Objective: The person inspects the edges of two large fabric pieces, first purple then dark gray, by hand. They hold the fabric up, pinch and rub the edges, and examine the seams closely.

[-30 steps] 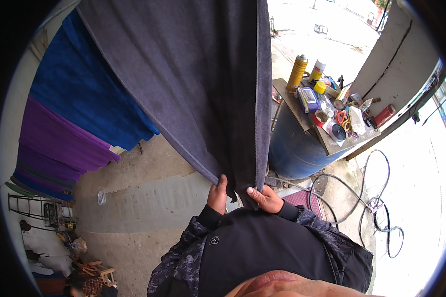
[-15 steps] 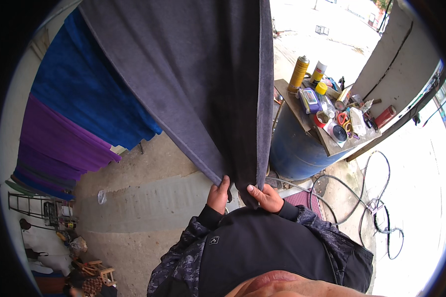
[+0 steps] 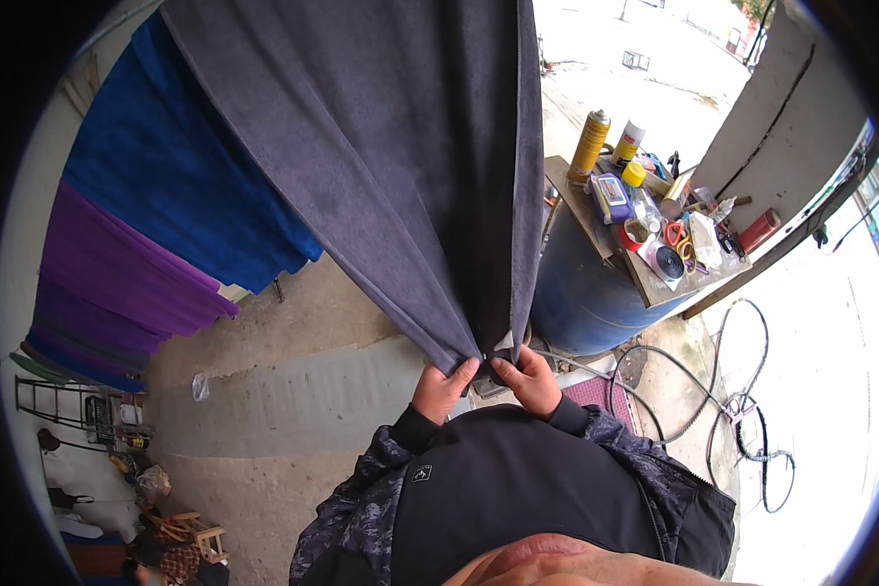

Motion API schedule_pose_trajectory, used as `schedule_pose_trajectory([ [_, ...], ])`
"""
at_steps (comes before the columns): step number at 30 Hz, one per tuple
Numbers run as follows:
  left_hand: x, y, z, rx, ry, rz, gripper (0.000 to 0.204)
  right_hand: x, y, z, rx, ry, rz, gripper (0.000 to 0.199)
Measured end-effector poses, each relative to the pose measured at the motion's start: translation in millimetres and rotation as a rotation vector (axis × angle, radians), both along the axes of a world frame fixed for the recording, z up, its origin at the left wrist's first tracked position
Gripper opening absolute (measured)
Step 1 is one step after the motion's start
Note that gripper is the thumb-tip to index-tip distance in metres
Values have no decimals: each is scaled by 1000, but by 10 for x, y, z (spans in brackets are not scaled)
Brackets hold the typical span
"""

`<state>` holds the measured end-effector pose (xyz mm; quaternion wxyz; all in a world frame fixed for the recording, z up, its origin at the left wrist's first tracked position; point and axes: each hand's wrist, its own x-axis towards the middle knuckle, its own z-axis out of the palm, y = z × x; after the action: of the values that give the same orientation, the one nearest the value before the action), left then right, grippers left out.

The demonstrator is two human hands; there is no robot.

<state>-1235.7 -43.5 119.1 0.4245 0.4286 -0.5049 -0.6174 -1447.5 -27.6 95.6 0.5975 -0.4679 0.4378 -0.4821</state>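
Observation:
A large dark grey cloth hangs down in front of me and narrows toward my hands at its lower end. My left hand pinches its lower left corner, thumb on top. Close beside it, my right hand grips the lower right edge, with the thumb pointing inward. The two thumbs are nearly together. A small pale patch shows at the cloth's edge just above my right hand. The fingers under the fabric are hidden.
Blue cloth and purple cloth hang at the left. At the right, a board with spray cans, tape and scissors rests on a blue barrel. A black hose coils on the ground. A wooden stool stands lower left.
My hands have come closer together, the left moving right and the right slightly down the edge. The cloth's lower corners now meet between my thumbs.

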Motion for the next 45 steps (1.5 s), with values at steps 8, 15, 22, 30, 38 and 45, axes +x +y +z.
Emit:
schedule_pose_trajectory([
  [8,-55,61,85,4,-32,-108,33,-2,40,19,-62,-20,0,20],
  [15,-18,69,86,-69,-184,-178,31,-6,18,46,-91,-91,-203,19],
  [22,-25,91,-7,-146,-184,-166,27,-18,59,112,-167,19,-194,25],
  [30,-20,116,-125,-202,-136,-71,27,20,105,248,-339,169,-124,32],
  [38,79,-69,-324,-82,20,318,56,-45,193,397,-431,188,253,29],
  [45,112,31,-440,271,291,64,55,-77,216,599,-439,116,509,28],
])
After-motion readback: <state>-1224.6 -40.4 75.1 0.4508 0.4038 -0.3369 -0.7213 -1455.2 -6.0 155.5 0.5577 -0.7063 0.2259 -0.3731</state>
